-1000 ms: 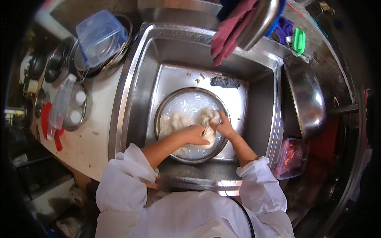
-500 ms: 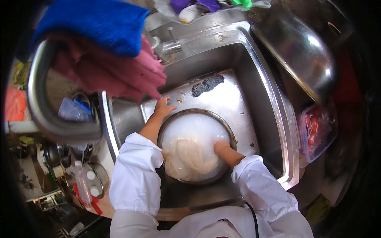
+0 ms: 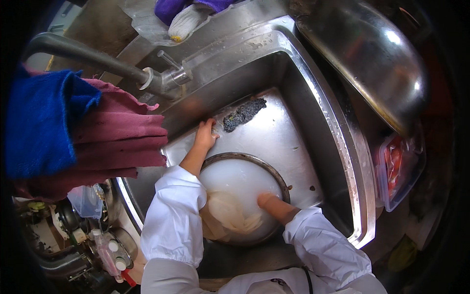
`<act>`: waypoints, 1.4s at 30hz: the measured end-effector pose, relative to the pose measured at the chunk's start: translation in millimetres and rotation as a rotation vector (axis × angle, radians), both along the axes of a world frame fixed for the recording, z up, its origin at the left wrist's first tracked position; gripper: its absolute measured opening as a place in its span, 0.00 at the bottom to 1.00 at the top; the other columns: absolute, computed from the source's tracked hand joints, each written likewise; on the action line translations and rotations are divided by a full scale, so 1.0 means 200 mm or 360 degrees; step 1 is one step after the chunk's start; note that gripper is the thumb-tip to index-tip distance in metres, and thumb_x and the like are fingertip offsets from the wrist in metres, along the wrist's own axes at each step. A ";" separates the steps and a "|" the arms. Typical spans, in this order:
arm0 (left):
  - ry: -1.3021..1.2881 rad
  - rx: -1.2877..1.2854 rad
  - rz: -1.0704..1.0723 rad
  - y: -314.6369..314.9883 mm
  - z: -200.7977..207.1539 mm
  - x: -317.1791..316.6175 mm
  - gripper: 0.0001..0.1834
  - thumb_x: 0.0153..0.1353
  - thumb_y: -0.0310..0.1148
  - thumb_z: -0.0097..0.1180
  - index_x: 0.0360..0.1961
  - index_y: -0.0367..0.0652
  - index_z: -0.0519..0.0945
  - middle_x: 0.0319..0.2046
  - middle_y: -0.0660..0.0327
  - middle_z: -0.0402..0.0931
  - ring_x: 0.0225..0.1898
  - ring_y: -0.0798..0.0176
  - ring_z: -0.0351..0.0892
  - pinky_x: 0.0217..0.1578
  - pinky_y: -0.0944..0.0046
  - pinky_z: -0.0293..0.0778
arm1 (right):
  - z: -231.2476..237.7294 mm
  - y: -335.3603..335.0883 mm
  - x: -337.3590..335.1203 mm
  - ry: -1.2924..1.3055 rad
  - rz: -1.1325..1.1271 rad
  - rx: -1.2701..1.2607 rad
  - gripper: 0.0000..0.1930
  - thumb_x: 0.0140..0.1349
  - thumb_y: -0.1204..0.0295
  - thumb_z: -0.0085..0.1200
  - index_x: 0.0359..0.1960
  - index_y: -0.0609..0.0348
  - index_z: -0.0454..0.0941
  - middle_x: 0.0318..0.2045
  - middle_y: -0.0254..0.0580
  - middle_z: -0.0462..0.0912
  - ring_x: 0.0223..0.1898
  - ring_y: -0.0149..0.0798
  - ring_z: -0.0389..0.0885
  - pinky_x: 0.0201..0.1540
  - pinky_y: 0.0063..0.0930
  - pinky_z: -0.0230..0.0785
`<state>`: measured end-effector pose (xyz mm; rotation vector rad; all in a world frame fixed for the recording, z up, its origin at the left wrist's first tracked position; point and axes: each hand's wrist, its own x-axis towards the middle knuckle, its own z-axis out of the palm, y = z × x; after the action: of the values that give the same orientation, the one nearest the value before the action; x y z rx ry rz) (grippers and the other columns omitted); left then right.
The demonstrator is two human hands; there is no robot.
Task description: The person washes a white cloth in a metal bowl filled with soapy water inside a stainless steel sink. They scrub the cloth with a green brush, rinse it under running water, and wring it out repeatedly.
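My left hand [image 3: 205, 135] reaches past the bowl to the sink floor, thumb and fingers apart and curved downward. Right beside its fingertips lies a dark grey, rough scouring pad [image 3: 245, 114]. Cloudy whitish water fills a round metal bowl [image 3: 237, 156] on the sink floor. Pale beige, thin soft sheets [image 3: 229, 210], perhaps cloth or skins, float in a folded heap at the bowl's near left. My right hand [image 3: 268, 201] dips into this water at the right of the heap; its fingers are hidden below the surface.
The steel sink [image 3: 338, 112] surrounds the bowl. A tap [image 3: 174, 76] stands at its back left, with pink cloths [image 3: 117, 142] and a blue cloth [image 3: 41, 122] hanging nearby. A large metal basin [image 3: 367, 59] leans at the right, above a plastic tub [image 3: 404, 166].
The view has shifted, so the hanging cloths appear farther left. My left hand has moved onto small yellowish bits on the sink floor, which it now covers. My right hand stays in the water.
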<state>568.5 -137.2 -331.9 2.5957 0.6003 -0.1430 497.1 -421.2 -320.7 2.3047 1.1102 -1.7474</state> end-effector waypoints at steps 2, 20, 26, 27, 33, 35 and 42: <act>0.0019 -0.0045 -0.0010 0.02 -0.03 0.02 0.23 0.33 0.29 0.68 0.34 0.44 0.72 0.35 0.52 0.71 0.36 0.50 0.73 0.39 0.57 0.70 | -0.01 0.00 -0.01 0.0018 0.0005 0.0001 0.13 0.52 0.69 0.47 0.37 0.60 0.77 0.40 0.52 0.77 0.43 0.48 0.76 0.45 0.39 0.68; -0.0383 -0.1289 0.0714 -0.07 0.61 -0.25 0.10 0.47 0.21 0.55 0.33 0.37 0.72 0.25 0.63 0.71 0.23 0.69 0.76 0.26 0.71 0.74 | 0.24 0.09 0.19 0.0114 0.0103 0.0306 0.14 0.49 0.66 0.50 0.36 0.60 0.77 0.39 0.52 0.77 0.42 0.50 0.76 0.44 0.39 0.68; -0.0270 -0.1459 0.0906 -0.20 1.11 -0.77 0.10 0.50 0.22 0.55 0.36 0.38 0.71 0.24 0.64 0.73 0.25 0.70 0.75 0.30 0.70 0.73 | 0.42 0.33 0.73 -0.0597 -0.0666 0.1239 0.16 0.49 0.79 0.46 0.42 0.61 0.70 0.42 0.51 0.74 0.46 0.51 0.71 0.47 0.36 0.65; -0.0306 -0.1506 0.0943 -0.23 1.16 -0.86 0.10 0.51 0.21 0.54 0.36 0.37 0.71 0.25 0.63 0.73 0.25 0.70 0.75 0.31 0.70 0.73 | 0.40 0.39 0.81 -0.0964 -0.0506 0.1364 0.19 0.48 0.78 0.46 0.45 0.58 0.69 0.47 0.49 0.71 0.50 0.52 0.67 0.49 0.38 0.64; -0.0475 -0.1467 0.1192 -0.46 1.33 -1.29 0.10 0.51 0.15 0.51 0.35 0.38 0.71 0.29 0.63 0.72 0.32 0.71 0.75 0.33 0.70 0.75 | 0.19 0.54 0.91 -0.1310 0.0037 0.0633 0.34 0.50 0.74 0.47 0.61 0.51 0.51 0.54 0.44 0.65 0.59 0.48 0.57 0.60 0.49 0.45; -0.0497 -0.1486 0.1297 -0.50 1.34 -1.36 0.10 0.50 0.15 0.51 0.34 0.38 0.71 0.30 0.63 0.71 0.31 0.72 0.74 0.33 0.69 0.75 | 0.15 0.50 0.88 -0.1132 -0.0102 0.0235 0.28 0.53 0.70 0.47 0.58 0.50 0.54 0.47 0.46 0.72 0.52 0.45 0.68 0.54 0.50 0.54; -0.0549 -0.1655 0.1310 -0.50 1.28 -1.30 0.10 0.52 0.15 0.49 0.35 0.38 0.71 0.28 0.64 0.72 0.30 0.74 0.72 0.34 0.69 0.75 | 0.22 0.23 0.81 -0.0988 -0.0887 0.0838 0.22 0.51 0.67 0.48 0.49 0.54 0.61 0.36 0.51 0.76 0.39 0.52 0.73 0.40 0.43 0.67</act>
<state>307.6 -237.7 -75.5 1.2179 1.0430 0.2109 659.4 -376.0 -277.5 3.3783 0.9234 -0.6951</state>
